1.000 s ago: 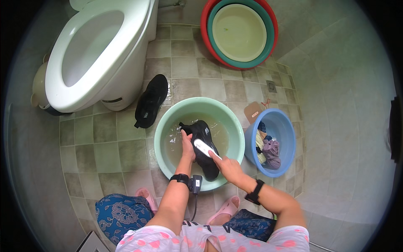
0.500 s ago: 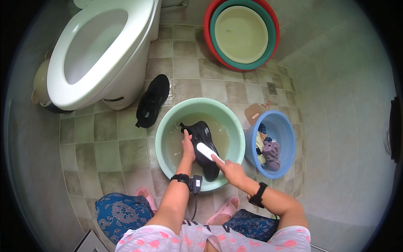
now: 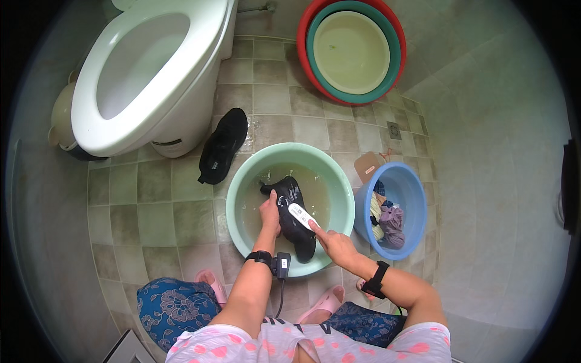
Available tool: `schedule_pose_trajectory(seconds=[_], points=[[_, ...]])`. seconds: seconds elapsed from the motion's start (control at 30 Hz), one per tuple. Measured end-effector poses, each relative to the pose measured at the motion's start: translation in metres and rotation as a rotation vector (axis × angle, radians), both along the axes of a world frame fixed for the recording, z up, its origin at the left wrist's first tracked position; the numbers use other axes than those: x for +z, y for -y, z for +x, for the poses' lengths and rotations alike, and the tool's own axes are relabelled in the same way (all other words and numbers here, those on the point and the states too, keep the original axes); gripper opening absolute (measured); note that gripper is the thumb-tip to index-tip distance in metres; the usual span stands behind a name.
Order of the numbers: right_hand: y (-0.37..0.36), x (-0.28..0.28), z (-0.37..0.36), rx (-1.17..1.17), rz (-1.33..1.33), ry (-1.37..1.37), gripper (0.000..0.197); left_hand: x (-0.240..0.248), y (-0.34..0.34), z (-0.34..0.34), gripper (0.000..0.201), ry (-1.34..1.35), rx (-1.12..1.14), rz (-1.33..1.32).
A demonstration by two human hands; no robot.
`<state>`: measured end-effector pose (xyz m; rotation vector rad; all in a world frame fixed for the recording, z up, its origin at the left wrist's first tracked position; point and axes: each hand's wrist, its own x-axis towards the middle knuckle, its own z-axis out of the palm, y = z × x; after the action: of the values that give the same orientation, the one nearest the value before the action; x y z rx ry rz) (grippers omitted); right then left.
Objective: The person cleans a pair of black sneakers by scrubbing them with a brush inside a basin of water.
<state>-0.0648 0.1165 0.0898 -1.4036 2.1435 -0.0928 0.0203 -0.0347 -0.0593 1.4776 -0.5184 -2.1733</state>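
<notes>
A wet black shoe (image 3: pixel 292 192) lies tilted in cloudy water inside a light green basin (image 3: pixel 342 196). My left hand (image 3: pixel 270 215) is closed round the shoe's heel end, steadying it from the left side. In my right hand (image 3: pixel 337 247) is a white brush (image 3: pixel 301 216), its back turned up and lying over the middle of the shoe; its bristles are hidden underneath. My right index finger stretches along the brush handle. A second black shoe (image 3: pixel 224 145) rests on the tiles, beyond the basin to the left.
A blue basin (image 3: pixel 417 209) with crumpled clothes (image 3: pixel 392 225) stands close on the right, a brown tag-like piece (image 3: pixel 367 166) beside it. Nested basins (image 3: pixel 400 60) are at the far right, near a floor drain (image 3: pixel 394 130). The toilet (image 3: pixel 200 85) fills the far left.
The brush has shifted slightly right over the shoe and its back now faces up more. My right hand has moved with it. My left hand keeps its hold on the shoe.
</notes>
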Motion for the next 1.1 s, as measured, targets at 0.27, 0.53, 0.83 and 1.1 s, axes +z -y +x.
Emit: schedule_pose_trajectory(seconds=[0.27, 0.53, 0.83, 1.1], points=[[0.069, -0.066, -0.035, -0.081, -0.185, -0.144, 0.049, -0.009, -0.005, -0.01, 0.044, 0.041, -0.028, -0.022], [-0.019, -0.017, -0.011, 0.021, -0.135, 0.068, 0.052, -0.026, 0.005, 0.001, 0.041, 0.182, -0.041, -0.111], [0.044, -0.064, -0.025, -0.466, -0.242, 0.108, 0.049, -0.01, 0.014, 0.005, 0.039, 0.193, -0.078, -0.128], [0.027, -0.138, 0.018, -1.142, -0.09, 0.171, 0.057, 0.005, 0.032, 0.018, 0.032, -0.049, -0.188, -0.074]])
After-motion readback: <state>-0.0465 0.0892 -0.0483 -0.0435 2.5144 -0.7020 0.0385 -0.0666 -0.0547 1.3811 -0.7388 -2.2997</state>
